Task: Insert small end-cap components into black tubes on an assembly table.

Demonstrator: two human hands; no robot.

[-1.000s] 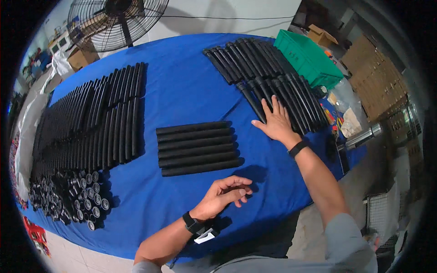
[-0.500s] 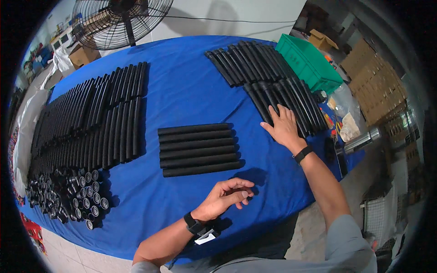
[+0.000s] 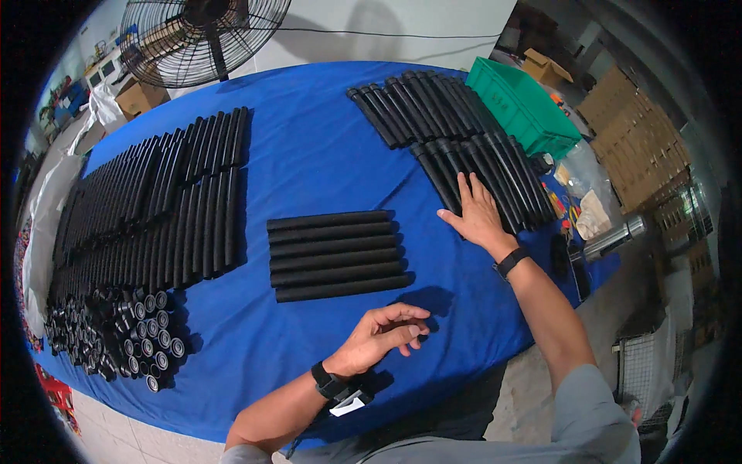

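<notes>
My right hand (image 3: 481,220) lies palm down on the near end of a group of black tubes with capped far ends (image 3: 495,166), fingers stretched and thumb out to the left. Loosely curled in the air above the blue cloth is my left hand (image 3: 379,336); there is a gap between thumb and index finger, and nothing shows in it. Beyond it, several thick black tubes (image 3: 336,251) lie side by side in the middle of the table. Another capped group (image 3: 417,104) sits farther back at the right.
Many black tubes (image 3: 189,220) cover the table's left side, with a heap of black ring-shaped caps (image 3: 143,336) nearer me. A green crate (image 3: 522,108) stands at the back right, by a shiny metal cylinder (image 3: 614,238) and cardboard (image 3: 641,147). Behind the table is a fan (image 3: 205,39).
The fingers of my right hand have straightened a little and shifted slightly left over the tubes. My left hand stays about where it was.
</notes>
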